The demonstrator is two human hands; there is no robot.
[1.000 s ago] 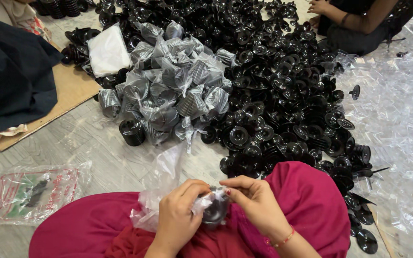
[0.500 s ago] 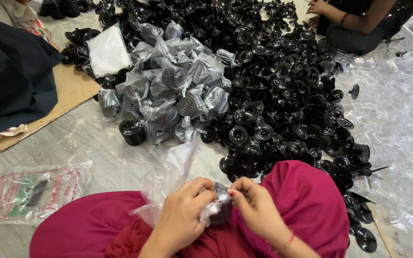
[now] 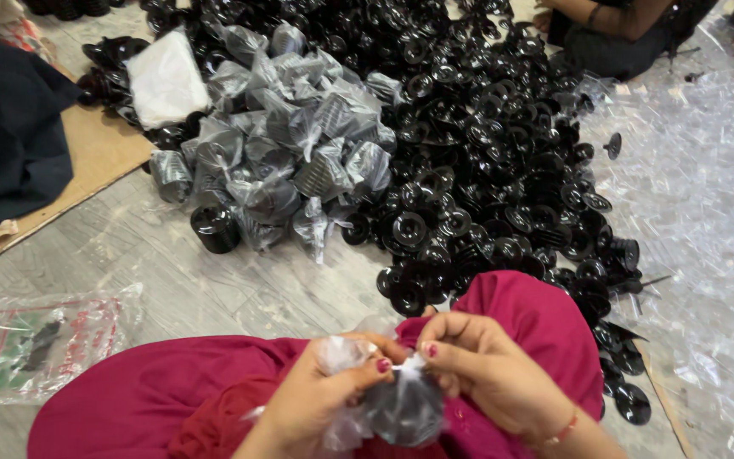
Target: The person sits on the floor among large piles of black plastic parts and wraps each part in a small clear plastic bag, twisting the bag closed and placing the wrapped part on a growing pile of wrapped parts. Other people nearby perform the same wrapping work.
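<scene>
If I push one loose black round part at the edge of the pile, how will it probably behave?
The black round part looks like rigid moulded plastic, so probably stiff and light. Its flat disc rim suggests it would slide or tip over rather than roll far. Its glossy surface may be slightly slippery on the smooth floor.

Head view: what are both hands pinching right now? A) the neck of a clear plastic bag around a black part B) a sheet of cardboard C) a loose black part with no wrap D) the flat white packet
A: the left hand and right hand meet at the gathered neck of a clear plastic bag, with a black part showing through it just below the fingers.
</scene>
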